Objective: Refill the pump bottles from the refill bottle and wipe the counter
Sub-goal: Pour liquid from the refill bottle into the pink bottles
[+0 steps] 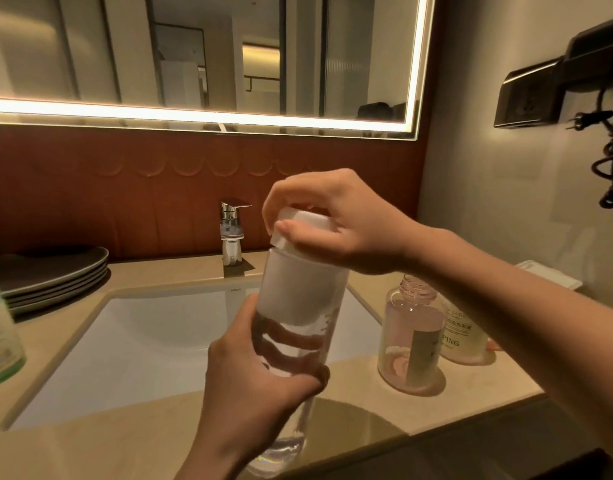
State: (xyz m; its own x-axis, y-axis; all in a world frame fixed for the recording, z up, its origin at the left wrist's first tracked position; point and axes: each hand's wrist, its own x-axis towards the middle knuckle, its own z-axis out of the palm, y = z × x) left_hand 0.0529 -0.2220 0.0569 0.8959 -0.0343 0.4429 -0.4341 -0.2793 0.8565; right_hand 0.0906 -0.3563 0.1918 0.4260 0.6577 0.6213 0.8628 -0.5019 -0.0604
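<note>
At the left edge of the beige counter [471, 403], a green-tinted bottle [0, 337] stands in front of a stack of grey plates [56, 275], well apart from the work. In the centre lies the white sink basin [142, 341], with a chrome faucet [232, 233] at its far rim.

Near, and just right of the basin's middle, the left hand [256, 393] wraps its fingers round the lower body of the clear refill bottle [298, 306]. It holds the bottle upright at the counter's near edge, a grip that steadies the body against twisting. The right hand [339, 226] reaches over the top, its thumb and fingertips pinching the rim of the white cap [298, 223]. The pose suggests the cap is being turned. Clear liquid shows in the bottle's lower part; the upper part looks frosted, so the true level is uncertain.

To the right, on the counter beside the basin, a pink pump bottle [412, 341] stands with its threaded neck bare and the pump off, placed within easy pouring reach. It shows little beyond a pinkish residue at the base. Just beyond it, a yellowish bottle [461, 337] holds pale liquid, its top hidden by the right forearm.
</note>
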